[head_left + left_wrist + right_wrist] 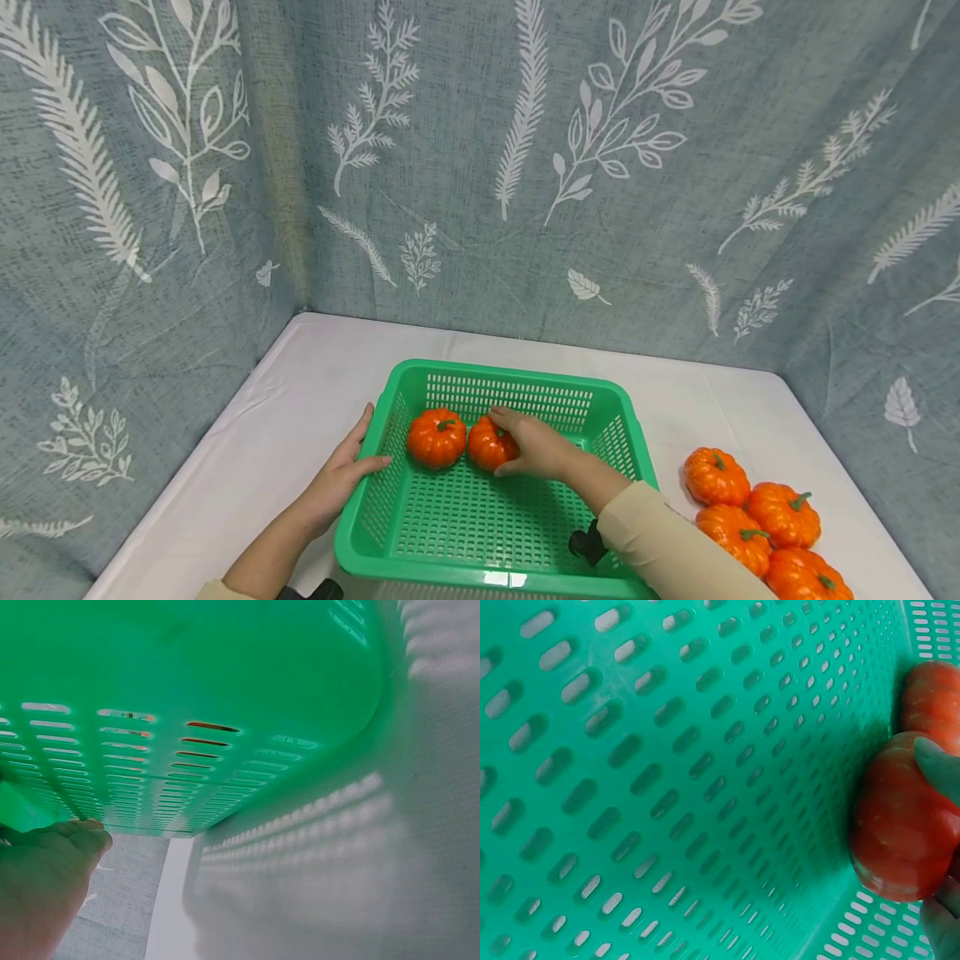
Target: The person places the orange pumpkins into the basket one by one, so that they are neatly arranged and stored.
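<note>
A green plastic basket [495, 564] with slotted walls stands on the white-covered table. My left hand [337, 483] grips its left rim, thumb over the inner side and fingers outside. The left wrist view shows that hand [45, 885] against the slotted outer wall. Inside the basket, my right hand [542, 448] holds a small orange toy pumpkin [486, 447], fingers over the top and thumb at its near side. Another pumpkin [436, 438] with a green stem sits just left of it. In the right wrist view the held pumpkin [900, 825] is low at the basket floor.
Several more orange pumpkins [784, 514] lie clustered on the table [720, 408] to the right of the basket. A blue-grey curtain [465, 250] with white leaf prints surrounds the back and sides. A small black object [587, 545] shows beside the right sleeve.
</note>
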The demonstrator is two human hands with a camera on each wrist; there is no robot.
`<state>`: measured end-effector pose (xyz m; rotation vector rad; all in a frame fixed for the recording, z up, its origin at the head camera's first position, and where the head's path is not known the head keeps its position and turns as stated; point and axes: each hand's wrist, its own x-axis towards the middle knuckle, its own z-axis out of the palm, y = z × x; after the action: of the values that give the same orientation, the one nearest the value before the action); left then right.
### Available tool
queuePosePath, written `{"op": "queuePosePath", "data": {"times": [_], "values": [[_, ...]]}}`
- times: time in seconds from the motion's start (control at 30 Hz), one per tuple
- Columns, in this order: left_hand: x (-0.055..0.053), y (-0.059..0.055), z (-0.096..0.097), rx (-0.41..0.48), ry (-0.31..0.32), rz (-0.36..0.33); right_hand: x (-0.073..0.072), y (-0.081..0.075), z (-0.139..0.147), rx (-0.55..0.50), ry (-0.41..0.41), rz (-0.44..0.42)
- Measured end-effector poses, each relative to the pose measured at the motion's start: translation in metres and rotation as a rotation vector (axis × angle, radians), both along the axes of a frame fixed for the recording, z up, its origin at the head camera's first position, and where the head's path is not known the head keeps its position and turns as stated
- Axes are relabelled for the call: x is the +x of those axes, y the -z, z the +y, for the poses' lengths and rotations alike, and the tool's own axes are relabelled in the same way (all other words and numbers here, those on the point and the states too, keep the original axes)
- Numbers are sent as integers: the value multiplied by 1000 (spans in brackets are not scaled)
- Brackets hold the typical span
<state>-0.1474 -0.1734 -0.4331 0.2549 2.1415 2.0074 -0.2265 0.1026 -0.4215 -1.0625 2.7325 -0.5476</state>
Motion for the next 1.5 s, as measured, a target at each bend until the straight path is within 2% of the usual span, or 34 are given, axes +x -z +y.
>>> {"op": "queuePosePath", "data": {"times": [0.33,0.53,0.77,0.9,1.13,1.33,1.5], "values": [[0,0,0,11,-1,-10,0,-1,0,-4,-7,5],[-1,1,0,-1,-2,6,1,-16,5,-57,18,35],[-1,2,0,-11,-9,0,5,-36,27,-123,77,59],[-2,1,2,-43,-19,23,6,-44,48,-188,138,97],[-2,1,3,-54,-29,40,9,-56,93,-286,309,81],[-2,1,4,-58,-35,48,19,-72,126,-311,397,95],[-2,1,4,-54,-31,36,33,-79,148,-289,525,60]]}}
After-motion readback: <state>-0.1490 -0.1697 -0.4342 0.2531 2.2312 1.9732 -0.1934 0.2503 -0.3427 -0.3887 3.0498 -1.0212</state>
